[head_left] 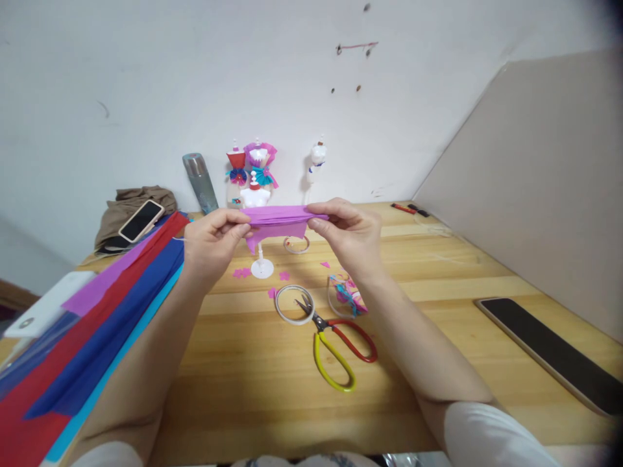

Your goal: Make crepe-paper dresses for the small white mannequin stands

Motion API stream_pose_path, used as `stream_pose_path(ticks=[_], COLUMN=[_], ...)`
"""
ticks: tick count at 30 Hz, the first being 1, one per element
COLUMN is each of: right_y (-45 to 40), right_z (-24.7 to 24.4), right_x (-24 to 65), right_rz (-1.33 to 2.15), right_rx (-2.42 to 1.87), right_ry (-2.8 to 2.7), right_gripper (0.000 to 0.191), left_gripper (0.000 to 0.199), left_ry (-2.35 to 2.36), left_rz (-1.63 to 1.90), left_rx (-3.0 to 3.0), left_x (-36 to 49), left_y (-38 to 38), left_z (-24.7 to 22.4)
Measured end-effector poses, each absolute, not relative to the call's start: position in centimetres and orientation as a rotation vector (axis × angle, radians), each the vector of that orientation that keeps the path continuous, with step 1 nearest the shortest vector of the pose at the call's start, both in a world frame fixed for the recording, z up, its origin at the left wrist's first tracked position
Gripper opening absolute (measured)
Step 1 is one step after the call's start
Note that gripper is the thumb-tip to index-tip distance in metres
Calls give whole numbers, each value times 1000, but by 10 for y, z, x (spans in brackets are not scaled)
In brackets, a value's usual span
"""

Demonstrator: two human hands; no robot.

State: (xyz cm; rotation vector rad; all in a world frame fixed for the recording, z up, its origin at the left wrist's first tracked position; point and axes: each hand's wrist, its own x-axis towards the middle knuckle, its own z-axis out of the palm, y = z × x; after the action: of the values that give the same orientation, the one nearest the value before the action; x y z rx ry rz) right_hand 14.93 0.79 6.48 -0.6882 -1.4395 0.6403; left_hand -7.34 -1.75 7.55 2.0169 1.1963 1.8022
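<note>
Between my two hands a strip of purple crepe paper (pixel 277 217) is stretched level, gathered in folds along its length, with a loose flap hanging below. My left hand (pixel 214 243) pinches its left end between thumb and fingers. The right end is pinched the same way by my right hand (pixel 348 233). Behind the paper stands a small white mannequin (pixel 256 196), its round base (pixel 262 268) showing underneath. Scissors (pixel 320 324) with one yellow and one red handle lie below, their blades across a roll of tape (pixel 294 305).
Long coloured paper strips (pixel 111 324) lie by my left arm. Dressed mannequins (pixel 260 159), a bare one (pixel 318 154) and a bottle (pixel 200 183) stand at the back. A phone (pixel 139 220) rests on brown cloth (pixel 109 214); a dark tablet-like device (pixel 549 350) lies right. Paper scraps (pixel 348 295) lie mid-table.
</note>
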Motion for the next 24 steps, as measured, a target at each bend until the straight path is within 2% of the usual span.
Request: stream_pose_path(ticks=[8,17,24], right_y=[12,16,16], right_z=[63,60,60], right_x=[151,149,149], right_rz=[695,749,809], right_rx=[-651,-694,-680], right_ry=[-1425,-1379,-1364], right_gripper=[14,10,20], left_gripper=[10,8,6], left_ry=[1140,1120,1160], left_rz=[1865,1876,1869], left_rx=[2342,2302,2217], left_x=[-75,-72,-73], left_y=[-21,-20,-19], left_z=[78,75,71])
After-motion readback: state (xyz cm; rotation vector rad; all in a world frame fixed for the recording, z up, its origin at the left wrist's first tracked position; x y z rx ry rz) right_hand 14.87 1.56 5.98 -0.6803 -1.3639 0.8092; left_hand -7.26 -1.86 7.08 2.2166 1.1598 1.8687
